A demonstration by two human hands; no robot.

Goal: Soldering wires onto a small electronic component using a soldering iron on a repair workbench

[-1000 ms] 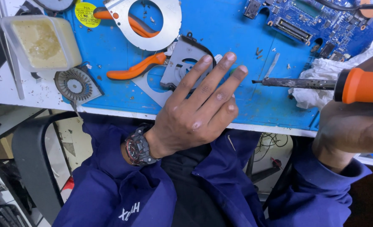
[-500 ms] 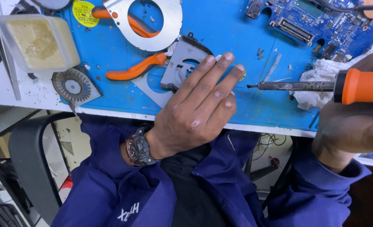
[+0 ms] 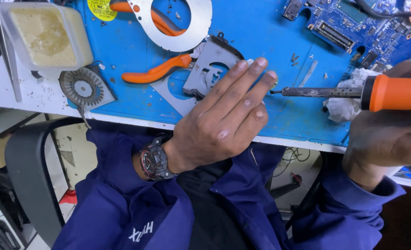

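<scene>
Head view: left hand (image 3: 224,120) lies flat, fingers spread, on the grey metal fan housing (image 3: 210,69) at 12 o'clock; right hand (image 3: 390,134) is clamped on the orange-handled soldering iron (image 3: 353,91), tip by the fingertips. Round black fan rotor (image 3: 83,88) at 9 o'clock lies apart, so the fan is dismantled, reassembly left

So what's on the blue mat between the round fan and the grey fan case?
In the head view, orange-handled pliers lie between the round fan and the grey fan case, on the blue mat.
</scene>
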